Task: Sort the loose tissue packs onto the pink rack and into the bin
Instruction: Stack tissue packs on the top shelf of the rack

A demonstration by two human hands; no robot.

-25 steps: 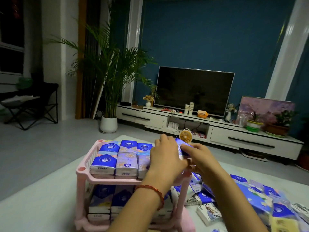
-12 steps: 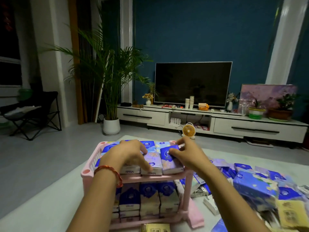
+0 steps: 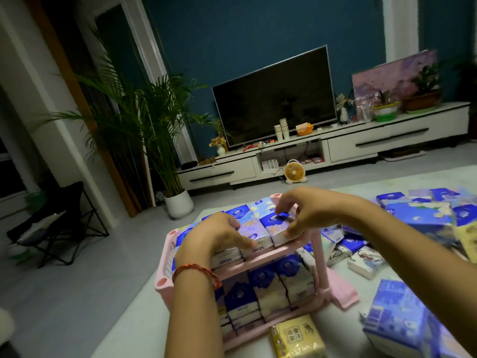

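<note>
While both hands were over its top shelf, the pink rack (image 3: 162, 282) stood on a pale mat (image 3: 134, 329), and every place below is given from that rack. Its top shelf was filled with tissue packs (image 3: 255, 209) lying in rows, blue and floral faces up, their white lettered ends towards the person.

The right hand (image 3: 307, 213) reached over the rack's right end and pinched a blue-topped pack (image 3: 274, 224). The thumb lay against the pack's near end and the fingers curled over its far end. That pack lay in the last place at the right end of the top shelf, touching its neighbour. Whether it sat fully down could not be told.

The left hand (image 3: 219, 236) lay over the left and middle of the top shelf with its fingers bent down onto the packs near their front edges. Whether it clasped a pack or only pressed could not be told. A red cord bracelet (image 3: 196, 271) circled that wrist.

The rack's lower shelf held stacked packs (image 3: 265, 288). Just in front of the rack lay a yellow pack (image 3: 296, 337). To the rack's right, loose packs (image 3: 413, 218) lay heaped on the mat, with a blurred blue bundle (image 3: 402, 313) at the front right.

Beyond the rack a small yellow fan (image 3: 294, 173) stood on the floor before a white cabinet (image 3: 387, 135) bearing a dark television (image 3: 273, 99). A potted palm (image 3: 165, 125) stood beyond the rack's left side.
</note>
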